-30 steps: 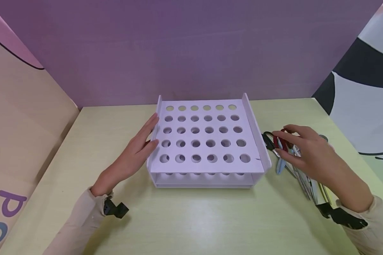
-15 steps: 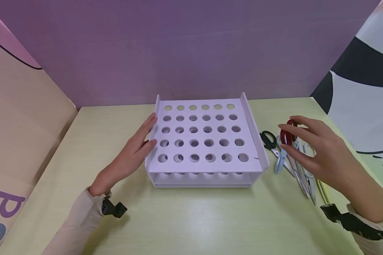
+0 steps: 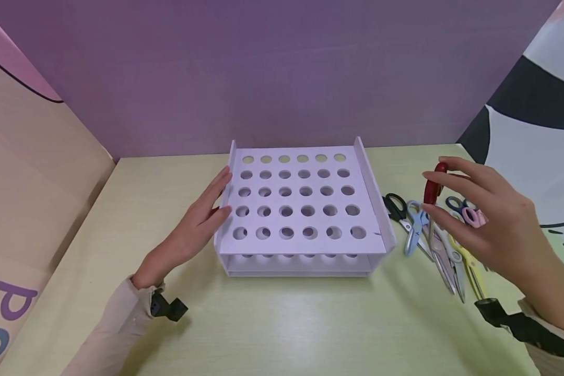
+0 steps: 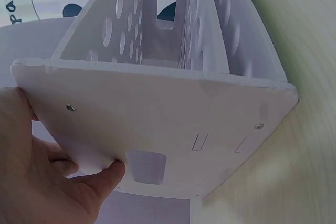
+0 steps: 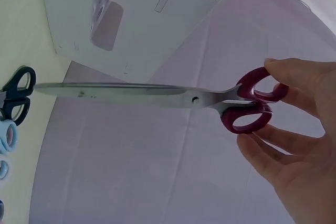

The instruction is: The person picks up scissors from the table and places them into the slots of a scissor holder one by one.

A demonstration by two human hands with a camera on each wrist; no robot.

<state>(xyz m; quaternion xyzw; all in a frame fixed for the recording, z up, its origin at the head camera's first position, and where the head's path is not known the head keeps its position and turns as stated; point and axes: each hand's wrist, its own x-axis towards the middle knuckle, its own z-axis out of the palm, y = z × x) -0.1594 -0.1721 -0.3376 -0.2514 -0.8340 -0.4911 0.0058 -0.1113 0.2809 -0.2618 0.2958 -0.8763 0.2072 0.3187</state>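
A white rack [image 3: 296, 201] with rows of round holes stands mid-table. Against its left side panel [image 4: 157, 124] rests my left hand [image 3: 188, 230], thumb and fingers spread along the edge near the slot. My right hand [image 3: 493, 219] pinches red-handled scissors [image 5: 249, 100] by the handles between thumb and fingers. Their closed blades [image 5: 126, 93] point downward, raised over the other scissors at the right. In the right wrist view the whole length of the scissors shows, with the rack's side panel [image 5: 131, 24] beyond.
Right of the rack lie several scissors: black-handled [image 3: 396, 205], light blue [image 3: 417, 222], yellow [image 3: 470, 261], dark blue [image 3: 456, 203] and pink [image 3: 473, 216]. A purple wall [image 3: 282, 73] rises behind the table [image 3: 282, 324], with printed panels at both sides.
My right hand has lifted the red-handled scissors up and to the right out of the pile, uncovering the scissors beneath. My left hand stays at the rack.
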